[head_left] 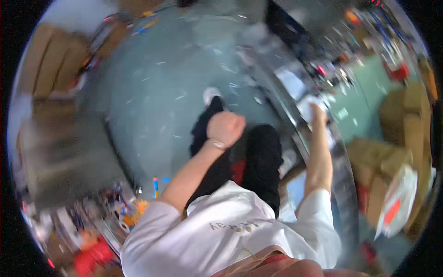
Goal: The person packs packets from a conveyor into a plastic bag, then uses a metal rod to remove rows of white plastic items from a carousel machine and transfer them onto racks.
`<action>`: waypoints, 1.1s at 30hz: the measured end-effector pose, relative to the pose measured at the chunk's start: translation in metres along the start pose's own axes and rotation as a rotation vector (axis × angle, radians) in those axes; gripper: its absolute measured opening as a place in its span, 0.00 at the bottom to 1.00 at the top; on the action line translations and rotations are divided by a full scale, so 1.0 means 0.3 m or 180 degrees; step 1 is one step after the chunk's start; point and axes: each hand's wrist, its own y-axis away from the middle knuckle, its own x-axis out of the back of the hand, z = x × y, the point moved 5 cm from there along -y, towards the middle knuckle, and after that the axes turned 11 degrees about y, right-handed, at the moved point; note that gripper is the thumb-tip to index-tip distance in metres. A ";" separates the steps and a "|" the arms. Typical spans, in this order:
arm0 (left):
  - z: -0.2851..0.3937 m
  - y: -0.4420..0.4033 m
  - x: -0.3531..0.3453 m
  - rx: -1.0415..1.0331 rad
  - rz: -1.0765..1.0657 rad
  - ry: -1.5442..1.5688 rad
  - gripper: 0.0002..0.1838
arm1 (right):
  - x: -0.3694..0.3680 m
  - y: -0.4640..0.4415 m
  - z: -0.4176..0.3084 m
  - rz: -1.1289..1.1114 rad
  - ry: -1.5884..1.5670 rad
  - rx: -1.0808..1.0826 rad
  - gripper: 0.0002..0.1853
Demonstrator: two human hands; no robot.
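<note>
My left hand (pixel 226 128) hangs in front of my dark trousers, its fingers curled into a fist. Nothing shows sticking out of it, and a bracelet (pixel 218 144) circles that wrist. My right hand (pixel 318 113) reaches out over the edge of the workbench (pixel 339 161) on the right. Beside it lies a white sheet-like thing (pixel 305 107); blur hides whether the hand touches or grips it. Another pale sheet (pixel 290 84) lies farther along the bench.
Cardboard boxes (pixel 376 159) stand at the right with a white plastic bag (pixel 399 201). A dark monitor-like panel (pixel 284 21) and blurred small items are on the bench. More boxes (pixel 57 60) are at the left, above a grey-brown surface (pixel 64 157). Small scraps dot the green floor (pixel 147 97).
</note>
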 end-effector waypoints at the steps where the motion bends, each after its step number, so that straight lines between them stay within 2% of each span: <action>1: 0.015 -0.004 0.016 -0.0052 -0.0077 -0.0046 0.13 | 0.053 0.048 -0.051 0.0126 0.1002 0.0144 0.28; 2: -0.012 -0.002 -0.023 0.0373 -0.0986 -0.0413 0.12 | -0.001 -0.065 0.019 -0.1242 -0.1042 0.0610 0.28; 3: -0.027 0.002 -0.021 0.0644 -0.0868 -0.0268 0.13 | 0.092 0.184 -0.101 -0.0184 -0.0654 0.0150 0.25; 4: 0.014 -0.019 0.031 0.0956 -0.1099 -0.0254 0.11 | 0.128 0.226 -0.131 -0.0911 -0.0983 0.0642 0.22; 5: -0.002 0.005 0.000 0.0603 -0.0971 -0.0260 0.09 | 0.125 0.223 -0.138 -0.0946 -0.0929 0.0344 0.23; 6: 0.012 0.005 0.009 0.0191 -0.0769 -0.0281 0.09 | 0.120 0.199 -0.156 -0.1028 -0.0896 0.0446 0.24; 8: -0.010 0.030 -0.032 0.0004 -0.0349 -0.0445 0.11 | 0.074 0.232 -0.249 -0.1199 -0.0867 0.0700 0.24; 9: -0.018 0.046 -0.033 -0.0137 0.0087 -0.0461 0.11 | 0.059 0.257 -0.295 -0.1241 -0.0843 0.0796 0.24; 10: -0.016 0.044 -0.040 0.0118 -0.0102 -0.0429 0.12 | 0.052 0.286 -0.339 -0.1269 -0.0801 0.0873 0.24; 11: -0.030 0.073 -0.075 -0.0079 0.0230 -0.0470 0.14 | 0.041 0.323 -0.374 -0.1308 -0.0774 0.0947 0.24; 12: -0.035 0.076 -0.087 0.0177 0.0103 -0.0295 0.15 | 0.028 0.352 -0.400 -0.1327 -0.0780 0.1010 0.24; 14: -0.028 0.096 -0.084 0.0262 0.0101 -0.0288 0.15 | 0.027 0.398 -0.435 -0.1386 -0.0784 0.1095 0.25; 18: -0.027 0.107 -0.102 0.0224 0.0108 -0.0415 0.16 | 0.030 0.452 -0.482 -0.1520 -0.0840 0.1228 0.25; 20: -0.019 0.117 -0.109 -0.0005 0.0228 -0.0480 0.13 | 0.036 0.458 -0.489 -0.1593 -0.0935 0.1287 0.26; 22: 0.017 0.103 -0.033 0.0352 -0.0311 -0.0328 0.12 | 0.086 0.410 -0.453 -0.1648 -0.1153 0.1275 0.26; 23: 0.010 0.111 -0.046 -0.0109 -0.0065 -0.0534 0.11 | 0.137 0.371 -0.408 -0.1643 -0.1319 0.1224 0.26; 24: 0.041 0.093 -0.008 0.0305 -0.0521 -0.0651 0.10 | 0.198 0.357 -0.346 -0.1614 -0.1515 0.1132 0.26; 25: 0.072 0.080 0.049 0.0269 -0.0550 -0.0361 0.09 | 0.263 0.354 -0.279 -0.1574 -0.1732 0.1007 0.27; 26: 0.054 0.080 0.016 0.0733 -0.0439 -0.0072 0.09 | 0.306 0.387 -0.234 -0.1526 -0.1935 0.0896 0.27; 27: 0.099 0.041 0.053 0.1095 -0.0963 -0.0114 0.11 | 0.353 0.430 -0.190 -0.1411 -0.2129 0.0810 0.27; 28: 0.083 0.026 -0.009 0.1321 -0.0790 0.0710 0.13 | 0.409 0.480 -0.143 -0.1265 -0.2311 0.0761 0.27; 29: 0.078 0.013 -0.071 0.1169 -0.0037 0.1424 0.15 | 0.474 0.523 -0.092 -0.1104 -0.2484 0.0761 0.27; 31: 0.151 -0.085 -0.175 0.1272 -0.0525 0.1842 0.18 | 0.526 0.612 -0.092 -0.0823 -0.2820 0.1131 0.25; 32: 0.200 -0.142 -0.218 0.1150 -0.0552 0.2058 0.17 | 0.536 0.634 -0.096 -0.0747 -0.3262 0.1171 0.23; 33: 0.265 -0.180 -0.263 0.0886 -0.0427 0.2404 0.18 | 0.543 0.650 -0.078 -0.1019 -0.3617 0.1080 0.24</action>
